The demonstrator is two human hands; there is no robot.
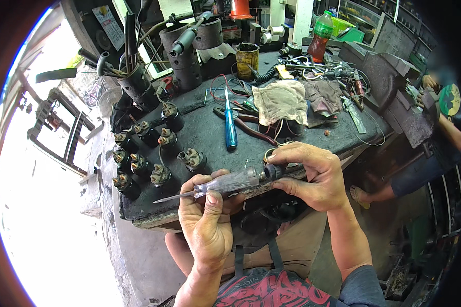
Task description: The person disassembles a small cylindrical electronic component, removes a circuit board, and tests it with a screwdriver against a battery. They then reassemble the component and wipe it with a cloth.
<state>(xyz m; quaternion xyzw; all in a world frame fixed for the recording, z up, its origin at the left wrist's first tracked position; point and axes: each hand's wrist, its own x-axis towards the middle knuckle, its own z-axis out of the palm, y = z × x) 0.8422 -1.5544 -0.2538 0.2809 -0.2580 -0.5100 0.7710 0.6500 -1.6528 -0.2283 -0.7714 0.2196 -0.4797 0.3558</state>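
Observation:
In front of the bench edge, a test light (231,182) with a clear body and a pointed metal probe lies across my two hands, its tip toward the left. My left hand (206,225) is closed around the body near the probe end. Between the thumb and fingers of my right hand (315,173) is the tester's black end cap (273,172). A small metallic piece shows in the gap between cap and body; I cannot tell whether they are joined. Beyond them on the bench, a blue-handled screwdriver (230,130) points away from me, beside pliers (253,132) with dark red handles.
Several black cylindrical parts with copper terminals (160,175) stand at the bench's left. Behind are a dirty cloth (280,102), a yellow can (247,60), a bottle of red liquid (320,38) and loose tools. A vise (399,94) and another person's leg (379,194) are at right.

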